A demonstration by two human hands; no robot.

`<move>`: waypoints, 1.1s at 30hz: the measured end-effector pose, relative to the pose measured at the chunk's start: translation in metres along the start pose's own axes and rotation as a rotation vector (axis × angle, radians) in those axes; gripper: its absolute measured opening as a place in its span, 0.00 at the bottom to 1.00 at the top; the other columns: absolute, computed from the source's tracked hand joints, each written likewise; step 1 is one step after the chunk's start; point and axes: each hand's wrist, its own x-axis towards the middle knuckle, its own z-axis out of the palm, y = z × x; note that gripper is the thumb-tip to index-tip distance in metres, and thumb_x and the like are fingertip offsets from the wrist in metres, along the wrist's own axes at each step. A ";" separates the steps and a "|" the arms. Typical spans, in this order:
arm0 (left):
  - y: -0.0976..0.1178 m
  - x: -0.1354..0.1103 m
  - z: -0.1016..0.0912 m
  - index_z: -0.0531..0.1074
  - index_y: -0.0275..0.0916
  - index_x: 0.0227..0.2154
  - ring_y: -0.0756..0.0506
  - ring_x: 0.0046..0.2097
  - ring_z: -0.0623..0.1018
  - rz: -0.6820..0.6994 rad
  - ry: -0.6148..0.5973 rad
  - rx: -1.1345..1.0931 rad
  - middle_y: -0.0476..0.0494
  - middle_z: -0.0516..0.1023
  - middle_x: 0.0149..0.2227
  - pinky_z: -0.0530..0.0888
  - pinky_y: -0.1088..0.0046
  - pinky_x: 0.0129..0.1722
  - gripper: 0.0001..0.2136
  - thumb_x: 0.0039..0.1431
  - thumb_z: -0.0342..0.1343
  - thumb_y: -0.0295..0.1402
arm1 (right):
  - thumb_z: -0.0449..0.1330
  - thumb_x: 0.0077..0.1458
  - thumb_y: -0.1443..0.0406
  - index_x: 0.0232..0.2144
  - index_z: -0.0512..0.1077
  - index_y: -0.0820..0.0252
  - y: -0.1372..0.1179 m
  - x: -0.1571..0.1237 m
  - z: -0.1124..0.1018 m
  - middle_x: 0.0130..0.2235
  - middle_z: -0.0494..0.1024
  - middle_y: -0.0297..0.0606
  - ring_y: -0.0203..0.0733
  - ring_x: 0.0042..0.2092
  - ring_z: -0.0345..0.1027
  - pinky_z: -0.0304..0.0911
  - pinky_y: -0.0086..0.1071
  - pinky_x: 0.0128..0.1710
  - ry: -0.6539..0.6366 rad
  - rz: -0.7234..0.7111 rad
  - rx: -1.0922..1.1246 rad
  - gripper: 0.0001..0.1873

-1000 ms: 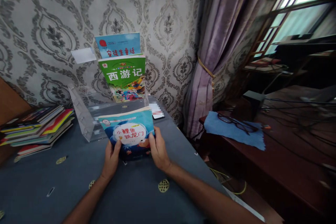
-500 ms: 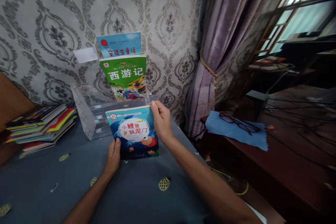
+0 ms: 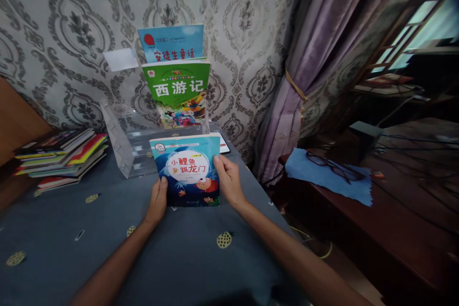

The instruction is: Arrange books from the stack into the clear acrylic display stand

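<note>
I hold a blue picture book (image 3: 186, 169) upright over the table, its cover facing me. My left hand (image 3: 157, 201) grips its lower left corner, thumb on the cover. My right hand (image 3: 229, 180) clasps its right edge, fingers wrapped round it. Just behind the book stands a clear acrylic tiered rack (image 3: 124, 146). A green book (image 3: 177, 91) sits on the rack's middle tier and a light blue book (image 3: 171, 44) on the tier above it.
A stack of thin colourful books (image 3: 60, 155) lies at the table's left. The blue dotted tablecloth (image 3: 107, 253) covers the table. A phone (image 3: 224, 143) lies by the rack. Right of the table, glasses (image 3: 332, 165) rest on a blue cloth (image 3: 324, 178) beside a purple curtain (image 3: 304, 67).
My right hand slid from the book's top right corner down to its right edge. The book now stands more upright, slightly closer to the rack. My view tilted down a little.
</note>
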 end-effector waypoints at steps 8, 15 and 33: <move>-0.004 0.000 -0.002 0.78 0.35 0.39 0.38 0.48 0.78 0.016 -0.007 -0.007 0.39 0.82 0.41 0.73 0.62 0.52 0.33 0.59 0.47 0.63 | 0.50 0.65 0.50 0.31 0.73 0.58 0.027 -0.045 -0.031 0.30 0.76 0.36 0.42 0.33 0.69 0.64 0.33 0.36 -0.299 0.069 -0.314 0.22; -0.006 0.002 -0.001 0.78 0.35 0.42 0.38 0.48 0.79 0.031 -0.032 -0.035 0.39 0.82 0.42 0.74 0.62 0.51 0.32 0.61 0.46 0.61 | 0.60 0.59 0.53 0.50 0.72 0.59 0.039 -0.036 -0.038 0.43 0.82 0.41 0.46 0.39 0.74 0.69 0.38 0.41 -0.493 0.064 -0.314 0.22; -0.002 0.003 -0.001 0.76 0.34 0.44 0.37 0.52 0.78 0.091 -0.042 -0.049 0.36 0.81 0.46 0.72 0.60 0.56 0.34 0.60 0.45 0.63 | 0.69 0.51 0.54 0.50 0.74 0.62 0.054 -0.031 -0.040 0.50 0.81 0.43 0.47 0.49 0.75 0.69 0.45 0.53 -0.644 0.164 0.087 0.27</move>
